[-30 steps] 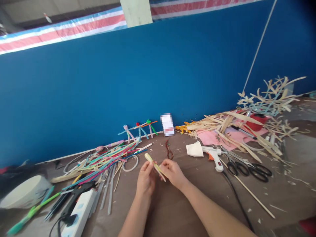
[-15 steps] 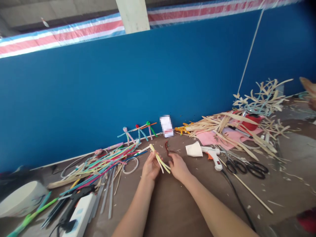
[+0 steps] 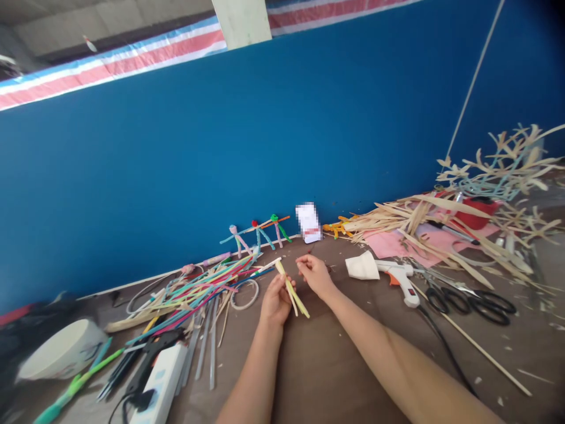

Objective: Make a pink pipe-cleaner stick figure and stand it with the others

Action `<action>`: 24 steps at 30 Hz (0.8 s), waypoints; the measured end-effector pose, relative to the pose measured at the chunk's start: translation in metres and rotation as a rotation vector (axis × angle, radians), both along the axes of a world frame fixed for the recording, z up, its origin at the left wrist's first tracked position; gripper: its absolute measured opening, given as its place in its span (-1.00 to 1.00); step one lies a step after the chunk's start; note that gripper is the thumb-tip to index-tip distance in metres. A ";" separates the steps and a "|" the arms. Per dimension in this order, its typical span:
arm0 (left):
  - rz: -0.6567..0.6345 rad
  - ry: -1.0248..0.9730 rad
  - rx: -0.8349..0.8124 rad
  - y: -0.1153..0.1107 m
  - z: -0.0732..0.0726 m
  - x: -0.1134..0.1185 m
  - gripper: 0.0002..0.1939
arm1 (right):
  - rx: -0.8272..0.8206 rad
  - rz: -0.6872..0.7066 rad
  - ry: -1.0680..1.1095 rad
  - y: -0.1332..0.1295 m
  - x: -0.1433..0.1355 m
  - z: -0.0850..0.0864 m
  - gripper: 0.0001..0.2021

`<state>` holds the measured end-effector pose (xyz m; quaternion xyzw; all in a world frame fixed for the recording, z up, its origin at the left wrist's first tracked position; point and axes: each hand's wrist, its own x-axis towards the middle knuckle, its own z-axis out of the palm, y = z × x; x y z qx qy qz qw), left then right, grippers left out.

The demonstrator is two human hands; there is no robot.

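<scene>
Folded pale yellow strips [image 3: 291, 288] are pinched in my left hand [image 3: 276, 300], their bend pointing up and their loose ends hanging down to the right. Just to the right, my right hand [image 3: 315, 275] is raised with thumb and forefinger together; whatever lies between the fingertips is too small to make out. Behind the hands, three small pipe-cleaner figures [image 3: 257, 235] stand against the blue panel. A white card [image 3: 308, 222], partly pixelated, leans beside them, with an orange pipe-cleaner piece [image 3: 338, 227] to its right.
Coloured pipe cleaners [image 3: 198, 288], a roll of tape [image 3: 245, 294], a white bowl [image 3: 64, 350] and a power strip [image 3: 159, 383] are on the left. Rightward lie a white glue gun [image 3: 404, 280], paper cup [image 3: 362, 266], black-handled scissors [image 3: 489, 309] and pale strips [image 3: 406, 221].
My right hand has lifted from the table beside a dark red piece and its fingers have come together. The whole view has shifted, and the strips in my left hand now hang more steeply.
</scene>
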<state>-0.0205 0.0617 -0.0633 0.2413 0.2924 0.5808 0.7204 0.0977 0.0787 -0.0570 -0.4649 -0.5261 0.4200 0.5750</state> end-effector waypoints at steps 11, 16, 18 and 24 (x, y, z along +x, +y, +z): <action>-0.017 0.130 0.036 -0.008 0.003 0.009 -0.83 | -0.021 0.174 0.132 -0.014 0.009 0.005 -0.87; -0.049 0.238 0.144 -0.013 0.004 0.015 -0.85 | -0.025 0.248 0.195 -0.018 0.007 0.009 -0.91; -0.050 0.261 0.177 -0.013 0.004 0.017 -0.86 | -0.027 0.239 0.208 -0.019 0.008 0.011 -0.92; -0.039 0.305 0.208 -0.013 0.004 0.017 -0.86 | -0.088 0.287 0.253 -0.019 0.012 0.018 -0.91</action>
